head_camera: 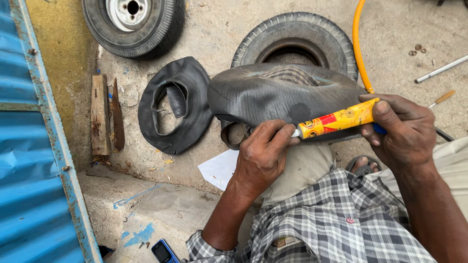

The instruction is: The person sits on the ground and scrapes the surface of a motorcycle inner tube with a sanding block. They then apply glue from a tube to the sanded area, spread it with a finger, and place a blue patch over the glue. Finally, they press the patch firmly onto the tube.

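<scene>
1. The right hand [407, 131] is closed around the tail end of a yellow-and-red glue tube [336, 120], thumb pressed on top and fingers curled beneath it.
2. The tube lies nearly level, running leftward from that grip, its white nozzle pointing at the left hand [263, 153].
3. The left hand's fingertips are pinched together right at the nozzle; whether they grip a cap or the nozzle itself cannot be told.
4. Just beyond both grips, draped over the person's knee, lies a grey rubber inner tube [278, 95], partly limp, with a darker roughened patch directly above the nozzle.
5. Behind the inner tube, farther from the hands, a bare tyre [312, 34] lies flat on the concrete ground [219, 19].
6. To the left of the left hand's grip, well apart, a second black inner tube [168, 109], folded and collapsed, lies on the ground.
7. Beyond that, at the top edge, stands a wheel with a white rim [131, 19].
8. An orange hose [358, 44] runs down from the top edge and passes behind the right hand.
9. Right of the right hand lie a metal rod [441, 69] and a small wooden-handled tool [442, 98].
10. Below the left hand, a white paper sheet [219, 168] lies on the ground, and a blue mobile phone [163, 252] sits at the bottom edge.
11. Two wooden blocks [105, 114] lie by the blue corrugated sheet [29, 160] at far left.
</scene>
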